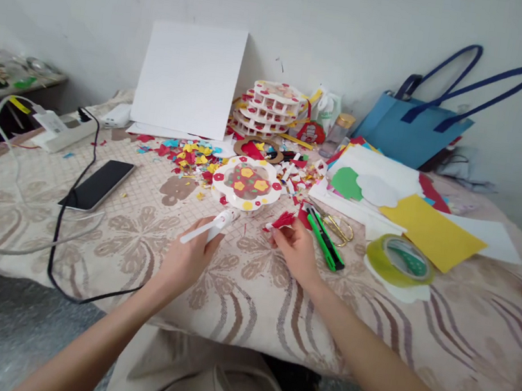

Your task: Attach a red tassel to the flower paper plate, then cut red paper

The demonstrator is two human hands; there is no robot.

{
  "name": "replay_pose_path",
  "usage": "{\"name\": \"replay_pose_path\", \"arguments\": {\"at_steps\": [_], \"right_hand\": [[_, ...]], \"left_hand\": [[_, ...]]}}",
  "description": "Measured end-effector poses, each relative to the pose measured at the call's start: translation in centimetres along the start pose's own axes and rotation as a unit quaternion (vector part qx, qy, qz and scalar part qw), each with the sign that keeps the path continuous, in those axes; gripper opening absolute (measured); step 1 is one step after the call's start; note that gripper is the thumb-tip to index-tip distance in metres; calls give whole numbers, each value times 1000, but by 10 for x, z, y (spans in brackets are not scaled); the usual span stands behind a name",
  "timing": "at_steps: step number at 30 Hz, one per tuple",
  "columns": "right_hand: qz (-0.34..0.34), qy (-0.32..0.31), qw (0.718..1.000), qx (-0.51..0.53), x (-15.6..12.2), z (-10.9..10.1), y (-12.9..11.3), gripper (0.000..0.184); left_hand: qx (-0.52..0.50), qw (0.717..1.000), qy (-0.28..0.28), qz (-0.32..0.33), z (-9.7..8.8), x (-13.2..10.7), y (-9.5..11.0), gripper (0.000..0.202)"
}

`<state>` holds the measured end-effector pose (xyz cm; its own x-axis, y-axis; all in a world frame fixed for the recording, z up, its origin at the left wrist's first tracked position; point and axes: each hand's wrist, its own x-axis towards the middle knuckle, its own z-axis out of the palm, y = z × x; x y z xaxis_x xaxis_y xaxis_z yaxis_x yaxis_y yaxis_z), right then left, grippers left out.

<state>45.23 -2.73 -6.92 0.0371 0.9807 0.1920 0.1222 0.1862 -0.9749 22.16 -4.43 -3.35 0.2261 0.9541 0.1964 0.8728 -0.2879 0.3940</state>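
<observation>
Fingers of our left hand (190, 249) are curled closed around a white tool (219, 223), its nose pointing away from us; it looks like a small glue gun, though blur keeps us from being sure. Our right hand (299, 251) has thumb and fingertips drawn together in a pinch on a red tassel (283, 220), held low over the patterned tablecloth (235, 311), with its white end toward our left.

Between our hands and just beyond them we see a scalloped disc (247, 182), white at the rim, with yellow and red paper flowers set over a brownish middle. Behind it lie a cardboard ring (244, 149) and a spread of coloured paper scraps (193, 157). Farther back, near the wall, stands a tiered stack (273, 110) decorated in the same manner, with a white board (188, 78) leaning to its left.

Just right of our right hand is a green cutter (323, 240), with gold-handled scissors (342, 229) close beside it. Farther right we have a roll of tape (400, 260), a yellow sheet (431, 229) and a green paper cutout (346, 182); a blue bag (411, 129) stands behind them. Well to our left lies a dark phone (101, 185), a black cable (55, 238) crossing its near end.
</observation>
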Motion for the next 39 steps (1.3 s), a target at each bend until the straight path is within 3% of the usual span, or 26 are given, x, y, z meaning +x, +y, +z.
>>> {"name": "replay_pose_path", "arguments": {"at_steps": [11, 21, 28, 34, 39], "right_hand": [[-2, 25, 1000, -14, 1, 0, 3, 25], [-24, 12, 997, -70, 0, 1, 6, 24], [-115, -32, 983, -143, 11, -1, -7, 7], [-174, -89, 962, -188, 34, -1, -5, 29], [-186, -81, 957, -209, 35, 1, 4, 25]], "left_hand": [[-15, 1000, -14, -1, 2, -7, 8, 31], [8, 1000, 10, 5, 15, -7, 4, 27], [12, 1000, 14, -4, 15, -6, 7, 24], [15, 999, 27, 9, 15, -4, 7, 22], [22, 1000, 15, 1, 15, -5, 7, 25]]}}
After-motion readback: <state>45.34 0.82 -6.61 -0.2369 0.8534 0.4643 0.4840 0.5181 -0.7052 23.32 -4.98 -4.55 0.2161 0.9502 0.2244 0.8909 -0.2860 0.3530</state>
